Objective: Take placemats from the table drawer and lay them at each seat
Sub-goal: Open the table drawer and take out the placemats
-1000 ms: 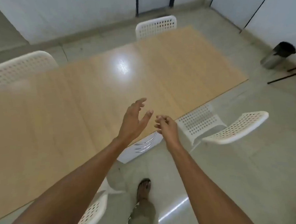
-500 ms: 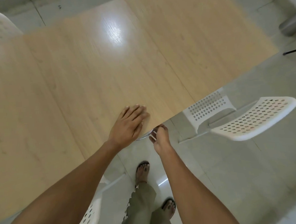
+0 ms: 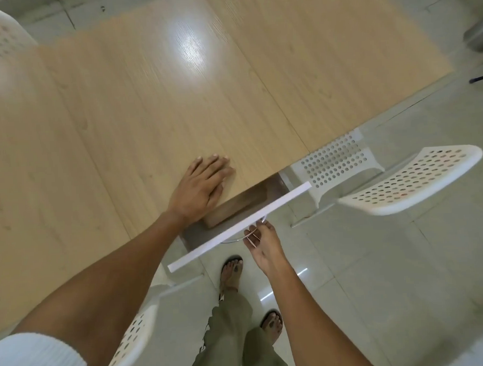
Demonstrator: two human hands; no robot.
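white perforated chairs (image 3: 408, 185), grey tiled floor (image 3: 408, 286), metal bin (image 3: 478, 34)

I see a light wood-grain laminate table (image 3: 135, 110); only my left hand (image 3: 200, 189) lies flat near its edge.

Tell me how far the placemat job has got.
Done: the drawer is pulled partly open. In hand: the right hand grips its handle while the left hand rests flat on the table; a brown stack shows inside, likely placemats. Left: lifting them out and laying one at each seat; none is on the table.
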